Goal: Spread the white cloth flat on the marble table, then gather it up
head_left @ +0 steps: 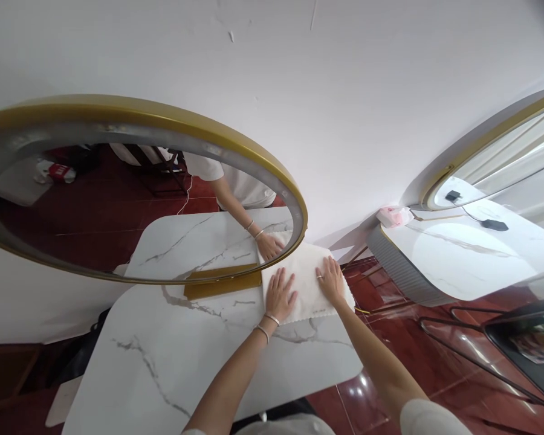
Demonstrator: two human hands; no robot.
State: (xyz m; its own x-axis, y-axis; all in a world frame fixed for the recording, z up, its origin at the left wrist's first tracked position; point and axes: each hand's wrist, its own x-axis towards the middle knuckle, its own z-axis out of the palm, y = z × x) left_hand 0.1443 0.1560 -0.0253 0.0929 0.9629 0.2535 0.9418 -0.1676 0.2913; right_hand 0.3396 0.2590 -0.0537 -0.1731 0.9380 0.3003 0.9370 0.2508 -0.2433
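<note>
A white cloth with a scalloped edge (306, 290) lies spread on the right end of the white marbled table (163, 356), near the wall. My left hand (280, 296) rests palm down on the cloth's left part, its fingers apart. On the cloth's right part lies my right hand (332, 280), flat, with a ring on one finger. Neither hand grips anything. The gold base (224, 283) of a large round mirror stands just left of the cloth, and the mirror's gold frame (254, 154) rises over it, reflecting one hand and the cloth.
To the right is a second marbled table (462, 254) with a pink and white packet (394, 216), a black device (494, 225) with a cable, and another gold-framed mirror (494, 133). A black chair (526, 338) stands on the red tiled floor at the lower right.
</note>
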